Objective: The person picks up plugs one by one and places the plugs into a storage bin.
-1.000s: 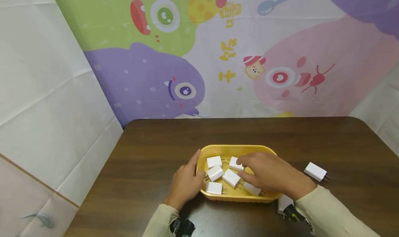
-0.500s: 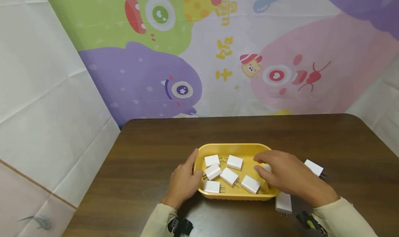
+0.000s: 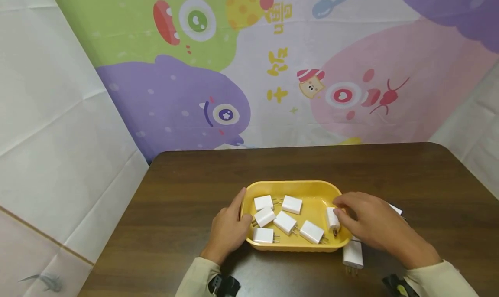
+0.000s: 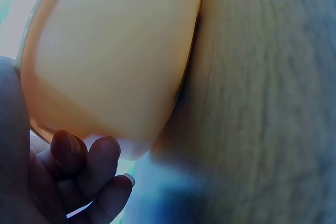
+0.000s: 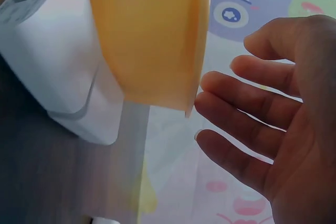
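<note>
A yellow plastic basket [image 3: 292, 248] stands on the table with several white plug chargers [image 3: 285, 223] lying in it. My left hand [image 3: 230, 230] grips its left end, thumb over the rim and fingers outside; the left wrist view shows those fingers curled against the basket's wall [image 4: 115, 51]. My right hand [image 3: 374, 219] hovers at the right end, fingers spread and holding nothing in the right wrist view. Just inside that end, by the right fingertips, one white charger [image 3: 332, 219] stands tilted against the wall, prongs toward me.
Outside the basket's front right corner lies a white charger [image 3: 352, 254], prongs toward me. Another white charger [image 3: 396, 209] is partly hidden behind my right hand. The brown table [image 3: 195, 180] meets a cartoon-printed cloth [image 3: 280, 128] at the back.
My right hand has moved right from over the middle of the basket to its right rim. A charger has been let go at the right end. The left hand keeps its grip.
</note>
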Tool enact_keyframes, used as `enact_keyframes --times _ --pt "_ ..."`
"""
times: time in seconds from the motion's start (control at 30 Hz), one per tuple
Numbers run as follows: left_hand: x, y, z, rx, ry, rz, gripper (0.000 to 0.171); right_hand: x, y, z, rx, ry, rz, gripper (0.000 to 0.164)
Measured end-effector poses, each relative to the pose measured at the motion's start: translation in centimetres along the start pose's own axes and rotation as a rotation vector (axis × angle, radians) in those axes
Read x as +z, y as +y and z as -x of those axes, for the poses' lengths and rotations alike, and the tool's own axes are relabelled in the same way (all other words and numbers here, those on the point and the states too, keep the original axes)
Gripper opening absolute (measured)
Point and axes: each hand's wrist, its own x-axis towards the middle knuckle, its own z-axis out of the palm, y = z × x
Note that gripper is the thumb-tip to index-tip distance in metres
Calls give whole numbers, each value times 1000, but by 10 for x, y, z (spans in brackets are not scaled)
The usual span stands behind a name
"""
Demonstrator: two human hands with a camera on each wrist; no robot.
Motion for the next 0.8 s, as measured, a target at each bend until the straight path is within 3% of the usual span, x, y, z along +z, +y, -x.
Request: enact_keyframes --times 0.5,0.8 --pt "0 -1 -1 8 11 4 66 2 13 12 16 72 4 20" --pt "1 -2 1 25 28 -7 66 3 18 17 70 26 5 19"
